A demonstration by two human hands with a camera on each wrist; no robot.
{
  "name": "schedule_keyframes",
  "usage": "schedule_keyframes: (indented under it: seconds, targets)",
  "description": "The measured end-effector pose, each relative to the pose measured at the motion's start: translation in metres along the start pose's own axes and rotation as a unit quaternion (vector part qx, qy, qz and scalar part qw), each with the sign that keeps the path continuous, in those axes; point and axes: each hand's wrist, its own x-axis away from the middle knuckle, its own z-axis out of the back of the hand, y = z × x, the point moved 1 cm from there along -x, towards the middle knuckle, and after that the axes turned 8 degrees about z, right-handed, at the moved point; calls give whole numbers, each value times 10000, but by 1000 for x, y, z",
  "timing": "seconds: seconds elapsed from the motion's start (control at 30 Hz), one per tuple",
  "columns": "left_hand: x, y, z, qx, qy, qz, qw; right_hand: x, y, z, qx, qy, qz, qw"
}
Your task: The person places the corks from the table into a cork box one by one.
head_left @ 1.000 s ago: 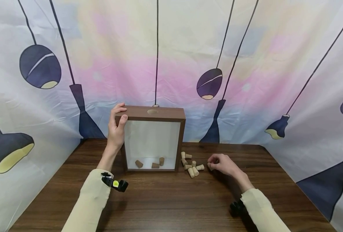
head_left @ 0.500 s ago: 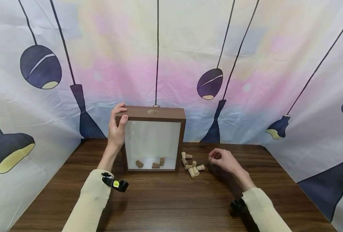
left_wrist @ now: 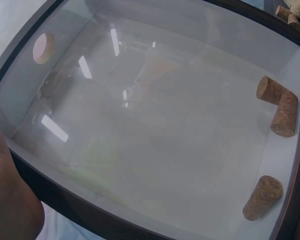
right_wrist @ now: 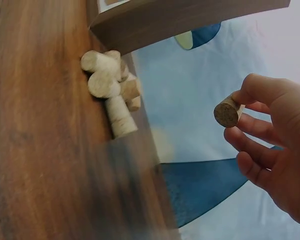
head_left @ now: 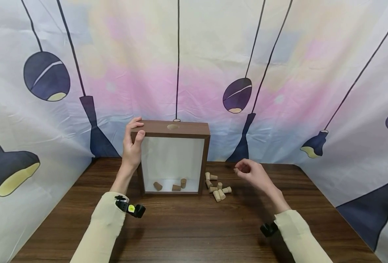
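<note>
Wooden table [head_left: 187, 226]: my right hand [head_left: 254, 176] pinches a cork [right_wrist: 228, 112] — the hole [head_left: 173, 126] atop the box [head_left: 192, 128] lies left and higher; my left hand [head_left: 132, 148], nearer it, grips the box's corner.

I read the box frame [head_left: 194, 128] through my cameras as smooth brown wood with a low sheen, and its clear front pane [left_wrist: 155, 120], glass or plastic, I can't tell which, as glossy with white streaks of glare. I see matt, speckled cork in the stoppers [left_wrist: 285, 116] behind that pane, the loose pile [right_wrist: 104, 84] and the held stopper [right_wrist: 227, 113], while the tabletop [head_left: 194, 230] looks like dark wood grain, smooth and softly glossy. The printed backdrop [head_left: 200, 69] reads to me as creased cloth, the sleeves [head_left: 102, 226] as matt fabric, the wrist cameras [head_left: 138, 210] as black plastic
</note>
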Motion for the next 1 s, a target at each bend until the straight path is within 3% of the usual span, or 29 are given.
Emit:
schedule_keyframes:
  seconds: [0.47,1.0]
  targets:
    - [0,4,0,65,0,-37,10000,-14,-31,21,60,367,461,9982]
    - [-1,0,-2,-10,24,-143,9999,-31,-70,56,262,1014,1287,9861]
